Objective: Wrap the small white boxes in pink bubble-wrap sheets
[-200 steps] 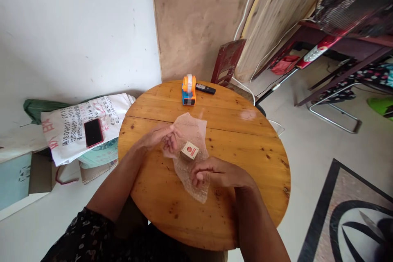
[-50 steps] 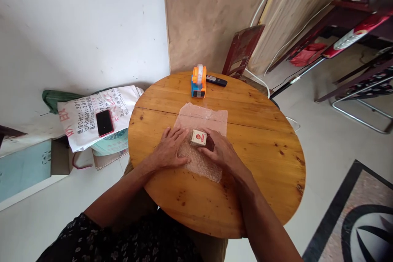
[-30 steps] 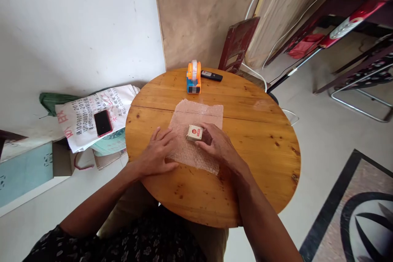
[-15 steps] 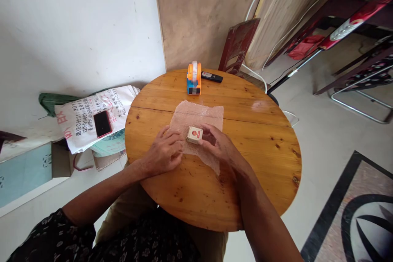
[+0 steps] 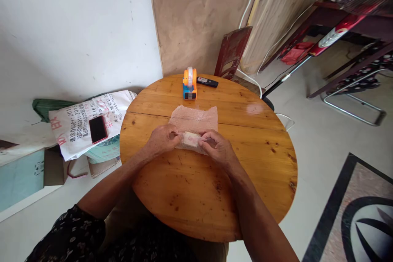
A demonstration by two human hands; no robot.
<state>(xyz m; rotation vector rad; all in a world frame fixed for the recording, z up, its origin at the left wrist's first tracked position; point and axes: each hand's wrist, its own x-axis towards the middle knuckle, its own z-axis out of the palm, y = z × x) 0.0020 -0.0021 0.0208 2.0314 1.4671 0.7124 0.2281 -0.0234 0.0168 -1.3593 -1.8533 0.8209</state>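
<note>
Holding a small cream cardboard box with red print [image 5: 190,139], visible through a folded-over layer of pinkish translucent bubble wrap [image 5: 195,118], at the near end of that wrap, on a round varnished wooden desk [image 5: 190,200]. Clamped on the wrapped left end with the left hand [image 5: 162,138], on the right end with the right hand [image 5: 220,149]; apart, with the box between. Noted near the far rim: an orange and blue plastic tape dispenser [image 5: 189,84], just beside a slim black plastic remote control [image 5: 208,82]. Unfastened at the fold, as far as visible; liable to spring open on early release of either end. Could skew under uneven pull, or lose the box through a loose side.
</note>
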